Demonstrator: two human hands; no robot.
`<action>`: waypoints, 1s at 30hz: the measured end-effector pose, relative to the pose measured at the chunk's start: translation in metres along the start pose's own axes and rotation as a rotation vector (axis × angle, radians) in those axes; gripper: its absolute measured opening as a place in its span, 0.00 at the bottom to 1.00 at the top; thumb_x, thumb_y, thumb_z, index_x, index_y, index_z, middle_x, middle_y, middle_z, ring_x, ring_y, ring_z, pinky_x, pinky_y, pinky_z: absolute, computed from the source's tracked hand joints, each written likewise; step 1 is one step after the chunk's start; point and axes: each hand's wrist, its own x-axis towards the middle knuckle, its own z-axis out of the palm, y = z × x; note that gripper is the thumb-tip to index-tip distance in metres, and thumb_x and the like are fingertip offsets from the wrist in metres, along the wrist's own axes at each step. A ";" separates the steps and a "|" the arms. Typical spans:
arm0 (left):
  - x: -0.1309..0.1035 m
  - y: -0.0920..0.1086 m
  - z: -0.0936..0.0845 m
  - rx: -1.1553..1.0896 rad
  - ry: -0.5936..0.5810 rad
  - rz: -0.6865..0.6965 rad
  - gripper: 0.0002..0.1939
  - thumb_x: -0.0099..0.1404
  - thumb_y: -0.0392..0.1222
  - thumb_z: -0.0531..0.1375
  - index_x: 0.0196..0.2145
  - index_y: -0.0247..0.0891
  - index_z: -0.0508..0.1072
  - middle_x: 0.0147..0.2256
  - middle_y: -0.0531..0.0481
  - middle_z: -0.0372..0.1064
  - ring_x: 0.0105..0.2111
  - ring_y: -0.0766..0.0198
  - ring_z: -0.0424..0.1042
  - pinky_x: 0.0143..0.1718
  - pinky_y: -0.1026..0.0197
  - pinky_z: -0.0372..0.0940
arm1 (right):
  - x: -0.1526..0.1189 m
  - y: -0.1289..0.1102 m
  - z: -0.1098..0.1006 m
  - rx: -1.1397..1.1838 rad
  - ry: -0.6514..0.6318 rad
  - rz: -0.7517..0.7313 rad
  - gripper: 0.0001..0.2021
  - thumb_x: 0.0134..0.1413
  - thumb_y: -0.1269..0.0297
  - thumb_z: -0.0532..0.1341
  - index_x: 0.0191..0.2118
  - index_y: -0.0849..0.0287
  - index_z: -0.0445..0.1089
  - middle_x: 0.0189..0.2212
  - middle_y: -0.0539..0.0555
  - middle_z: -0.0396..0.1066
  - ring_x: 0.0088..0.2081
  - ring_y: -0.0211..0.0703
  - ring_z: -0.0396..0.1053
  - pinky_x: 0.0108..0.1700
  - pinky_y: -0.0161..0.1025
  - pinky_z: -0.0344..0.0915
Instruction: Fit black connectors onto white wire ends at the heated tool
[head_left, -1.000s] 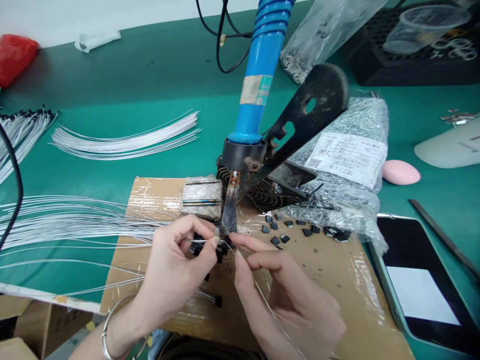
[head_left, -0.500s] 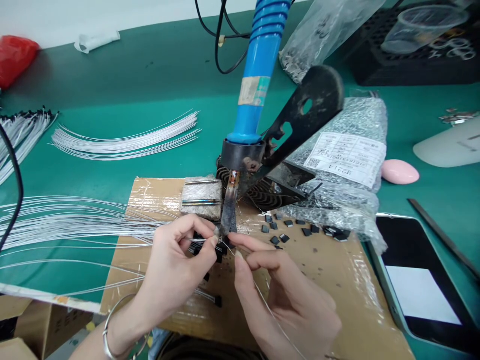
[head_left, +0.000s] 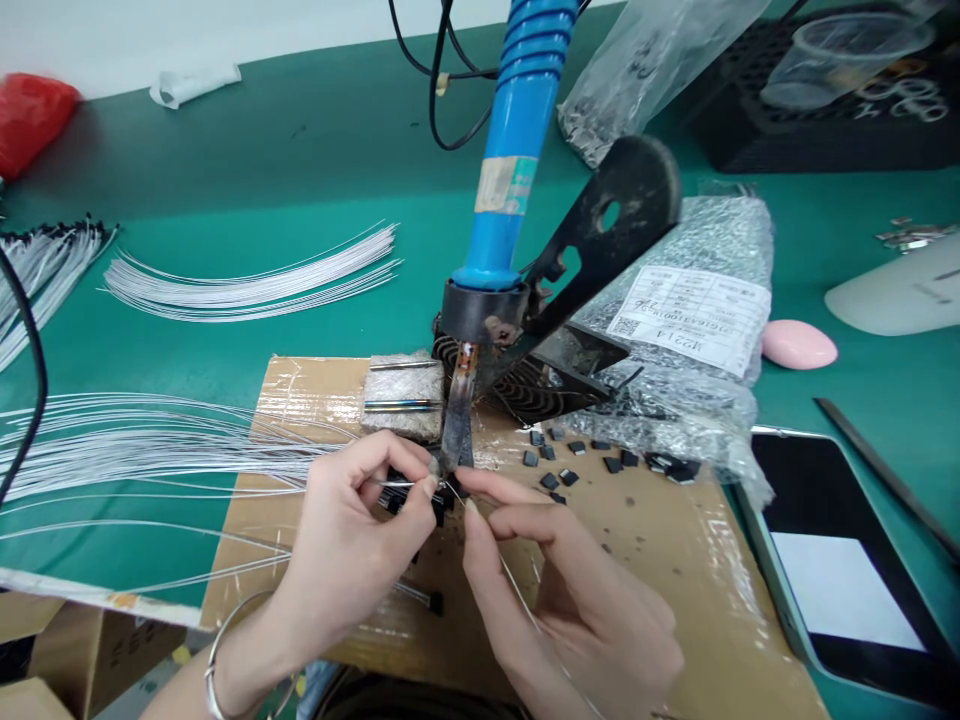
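Observation:
A blue-handled soldering iron (head_left: 504, 190) is held tip down in a black stand (head_left: 615, 215), and its darkened tip (head_left: 456, 430) reaches the point where my hands meet. My left hand (head_left: 352, 550) pinches a thin white wire (head_left: 388, 484) between thumb and forefinger, its end close under the tip. With its thumb and fingers, my right hand (head_left: 577, 590) guides a strand of solder wire (head_left: 517, 585) to the same spot. Fingertips hide the exact contact. Small black parts (head_left: 391, 497) lie beneath my left fingers.
White wires (head_left: 172, 455) fan leftward from a cardboard sheet (head_left: 637, 600); another bundle (head_left: 255, 275) lies behind. A cleaning sponge (head_left: 403, 395) sits beside the iron. Small black pieces (head_left: 568, 478) are scattered to the right, near a bubble-wrap package (head_left: 697, 330) and a phone (head_left: 847, 560).
My right thumb and hand have shifted slightly left along the solder wire. My left hand stays in almost the same place with the white wire.

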 end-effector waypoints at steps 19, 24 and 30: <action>-0.001 -0.001 -0.001 0.034 0.010 0.013 0.06 0.58 0.31 0.64 0.25 0.37 0.76 0.28 0.50 0.79 0.29 0.65 0.77 0.31 0.68 0.70 | 0.004 0.003 0.002 -0.032 0.022 -0.115 0.09 0.60 0.76 0.66 0.35 0.54 0.71 0.38 0.54 0.87 0.34 0.43 0.86 0.38 0.32 0.82; -0.002 -0.001 -0.001 0.033 0.011 0.002 0.06 0.58 0.32 0.64 0.25 0.38 0.75 0.28 0.49 0.79 0.29 0.65 0.76 0.31 0.68 0.70 | 0.003 0.000 0.001 -0.046 0.038 -0.109 0.08 0.61 0.76 0.66 0.36 0.54 0.71 0.39 0.54 0.87 0.35 0.42 0.86 0.39 0.32 0.82; -0.002 -0.002 -0.001 0.022 0.009 0.005 0.06 0.58 0.31 0.64 0.25 0.38 0.76 0.28 0.50 0.79 0.30 0.65 0.77 0.32 0.67 0.71 | 0.003 0.000 0.002 -0.051 0.033 -0.106 0.09 0.61 0.76 0.67 0.37 0.53 0.72 0.39 0.55 0.86 0.34 0.43 0.86 0.39 0.34 0.82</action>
